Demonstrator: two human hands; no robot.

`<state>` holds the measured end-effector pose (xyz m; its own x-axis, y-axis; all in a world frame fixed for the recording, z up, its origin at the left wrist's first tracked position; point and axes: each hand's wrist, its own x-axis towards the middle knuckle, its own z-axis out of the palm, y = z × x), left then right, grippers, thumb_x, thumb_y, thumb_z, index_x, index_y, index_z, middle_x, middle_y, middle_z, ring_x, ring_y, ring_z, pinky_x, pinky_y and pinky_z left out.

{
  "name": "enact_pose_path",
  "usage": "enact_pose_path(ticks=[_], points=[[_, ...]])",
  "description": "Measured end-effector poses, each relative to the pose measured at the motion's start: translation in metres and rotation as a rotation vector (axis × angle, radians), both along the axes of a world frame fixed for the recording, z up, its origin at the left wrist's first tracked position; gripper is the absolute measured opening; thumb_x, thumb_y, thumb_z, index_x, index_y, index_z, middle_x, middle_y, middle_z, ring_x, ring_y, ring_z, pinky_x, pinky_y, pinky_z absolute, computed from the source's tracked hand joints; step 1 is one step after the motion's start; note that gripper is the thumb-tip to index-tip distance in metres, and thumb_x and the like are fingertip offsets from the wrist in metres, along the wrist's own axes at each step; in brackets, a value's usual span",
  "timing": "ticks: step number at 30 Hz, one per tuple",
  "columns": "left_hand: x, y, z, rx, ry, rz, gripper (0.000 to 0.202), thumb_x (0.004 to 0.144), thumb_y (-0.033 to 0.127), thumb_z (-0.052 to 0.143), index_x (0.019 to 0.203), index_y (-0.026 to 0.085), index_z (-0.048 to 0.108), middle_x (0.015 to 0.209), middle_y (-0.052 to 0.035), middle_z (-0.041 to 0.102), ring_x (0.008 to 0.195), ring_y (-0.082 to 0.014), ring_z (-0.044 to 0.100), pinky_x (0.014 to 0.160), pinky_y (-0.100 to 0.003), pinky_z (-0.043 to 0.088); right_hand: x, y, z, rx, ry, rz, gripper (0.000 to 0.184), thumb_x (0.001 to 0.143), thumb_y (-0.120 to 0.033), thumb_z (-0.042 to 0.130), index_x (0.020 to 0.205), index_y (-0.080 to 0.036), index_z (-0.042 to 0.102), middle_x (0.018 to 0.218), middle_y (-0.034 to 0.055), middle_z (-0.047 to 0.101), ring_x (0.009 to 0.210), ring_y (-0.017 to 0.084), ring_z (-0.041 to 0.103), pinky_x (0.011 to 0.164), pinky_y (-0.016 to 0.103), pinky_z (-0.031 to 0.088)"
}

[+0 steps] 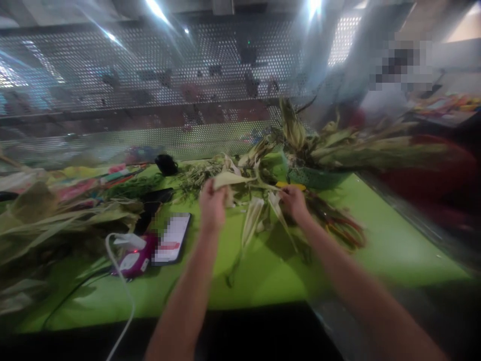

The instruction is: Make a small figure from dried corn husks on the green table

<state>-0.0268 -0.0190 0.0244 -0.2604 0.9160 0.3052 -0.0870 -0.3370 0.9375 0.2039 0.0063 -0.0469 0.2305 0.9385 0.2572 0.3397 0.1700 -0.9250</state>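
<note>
My left hand is closed on a pale dried corn husk, its flat blade pointing right. My right hand pinches the far end of a thin strand that runs from the husk. Whether strand and husk are one piece I cannot tell. Below and between the hands, two folded husks point down toward a green table. A yellow object shows just behind my right fingers. More dry husks and stalks lie behind my left hand.
A green basket heaped with husks stands at the back right. To the left lie a phone, a magenta device with a white cable, and a pile of husks. Scissors-like orange handles sit right. Behind runs a perforated metal screen; a person is beyond.
</note>
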Motion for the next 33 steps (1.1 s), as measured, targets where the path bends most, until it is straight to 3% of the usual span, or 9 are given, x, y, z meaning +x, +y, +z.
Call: enact_pose_path(ticks=[5,8,10,12,15,18,21,25,33], points=[[-0.092,0.014,0.022,0.109,-0.448,0.424,0.004,0.076,0.019,0.053,0.074,0.022,0.052,0.076,0.007,0.066,0.085,-0.01,0.057,0.092,-0.031,0.046,0.015,0.001,0.013,-0.066,0.209,-0.131,0.024,0.062,-0.043,0.057,0.063,-0.022,0.046,0.052,-0.0032,0.048,0.05,0.013,0.046,0.05,0.026,0.036],[-0.111,0.021,0.019,-0.032,-0.464,0.544,0.005,0.081,0.029,0.051,0.081,0.025,0.054,0.086,0.0061,0.067,0.105,-0.0122,0.056,0.092,-0.032,0.046,0.01,-0.004,0.019,-0.099,0.285,-0.092,0.026,0.061,-0.043,0.062,0.065,-0.02,0.05,0.056,-0.0019,0.052,0.051,0.013,0.049,0.051,0.027,0.039],[-0.096,0.025,0.01,-0.207,-0.31,0.494,0.011,0.08,0.028,0.051,0.089,0.025,0.057,0.09,0.0039,0.067,0.104,-0.0165,0.058,0.087,-0.035,0.049,0.003,-0.011,0.024,-0.122,0.345,-0.001,0.027,0.061,-0.042,0.067,0.068,-0.019,0.054,0.059,-0.0019,0.055,0.053,0.012,0.049,0.054,0.027,0.041],[-0.064,0.027,-0.003,-0.33,-0.174,0.331,0.015,0.079,0.03,0.055,0.091,0.021,0.061,0.084,0.0004,0.067,0.092,-0.0182,0.061,0.082,-0.036,0.05,-0.005,-0.019,0.029,-0.15,0.411,0.129,0.028,0.061,-0.041,0.071,0.069,-0.018,0.057,0.06,-0.0028,0.055,0.053,0.01,0.048,0.055,0.026,0.042],[-0.012,0.027,-0.024,-0.377,-0.05,0.076,0.02,0.066,0.026,0.07,0.083,0.015,0.067,0.074,-0.0026,0.067,0.072,-0.0169,0.062,0.073,-0.034,0.05,-0.017,-0.031,0.039,-0.183,0.431,0.276,0.028,0.061,-0.038,0.077,0.07,-0.017,0.06,0.059,-0.0041,0.054,0.052,0.009,0.047,0.054,0.024,0.04],[0.021,0.022,-0.04,-0.341,0.07,-0.155,0.021,0.063,0.025,0.073,0.079,0.014,0.066,0.071,-0.0031,0.066,0.064,-0.0145,0.059,0.067,-0.03,0.048,-0.028,-0.041,0.046,-0.2,0.411,0.352,0.029,0.06,-0.037,0.08,0.071,-0.018,0.061,0.062,-0.0038,0.056,0.053,0.009,0.048,0.055,0.025,0.042],[0.033,0.016,-0.049,-0.293,0.087,-0.266,0.028,0.062,0.029,0.074,0.081,0.014,0.062,0.074,-0.0037,0.066,0.064,-0.0139,0.058,0.063,-0.028,0.047,-0.037,-0.044,0.046,-0.193,0.357,0.38,0.03,0.058,-0.037,0.081,0.072,-0.017,0.063,0.066,-0.0024,0.059,0.057,0.01,0.05,0.057,0.025,0.043],[0.036,0.014,-0.055,-0.239,0.211,-0.247,0.023,0.064,0.029,0.07,0.079,0.014,0.061,0.073,-0.0024,0.065,0.065,-0.0138,0.056,0.063,-0.026,0.045,-0.041,-0.042,0.039,-0.167,0.238,0.364,0.029,0.062,-0.039,0.077,0.075,-0.017,0.065,0.068,-0.0006,0.061,0.059,0.012,0.051,0.057,0.026,0.044],[0.038,0.006,-0.049,-0.195,0.318,-0.347,0.026,0.076,0.036,0.061,0.089,0.014,0.068,0.08,-0.0041,0.068,0.072,-0.016,0.058,0.069,-0.026,0.045,-0.039,-0.037,0.031,-0.036,0.042,0.159,0.023,0.065,-0.033,0.069,0.079,-0.019,0.056,0.069,-0.0008,0.061,0.063,0.015,0.055,0.061,0.027,0.045]])
